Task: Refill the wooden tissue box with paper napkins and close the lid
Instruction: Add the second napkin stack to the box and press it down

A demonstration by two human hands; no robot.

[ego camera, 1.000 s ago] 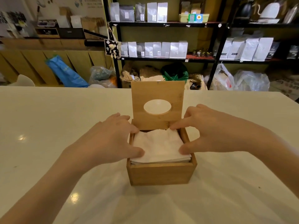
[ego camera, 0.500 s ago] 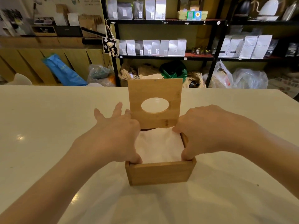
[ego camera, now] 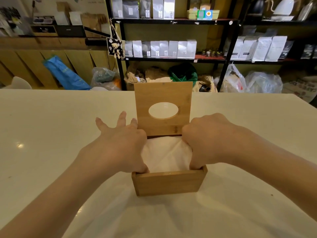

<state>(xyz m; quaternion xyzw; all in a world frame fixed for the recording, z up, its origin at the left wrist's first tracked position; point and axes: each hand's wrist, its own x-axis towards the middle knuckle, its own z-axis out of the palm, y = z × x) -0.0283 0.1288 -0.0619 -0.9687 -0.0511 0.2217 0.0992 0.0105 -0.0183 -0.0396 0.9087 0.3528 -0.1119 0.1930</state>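
A wooden tissue box (ego camera: 169, 183) stands in the middle of the white table (ego camera: 51, 127). Its lid (ego camera: 163, 94), with an oval hole, stands upright at the back. White paper napkins (ego camera: 167, 155) lie inside the box, bulging up in the middle. My left hand (ego camera: 123, 146) rests over the box's left side, its thumb down inside on the napkins and its fingers spread outside the wall. My right hand (ego camera: 209, 143) is curled over the right side, with thumb and fingertips tucked down into the box against the napkins' right edge.
Beyond the table's far edge stand black shelves (ego camera: 173, 60) with white and grey pouches. Plastic bags (ego camera: 262, 81) and a blue bag (ego camera: 65, 74) lie on the floor there. A white chair back (ego camera: 21, 82) shows at the far left.
The napkin stack has gone from resting on the box's rim down into the box. Both hands moved lower with it, and my left fingers have spread outside the left wall.
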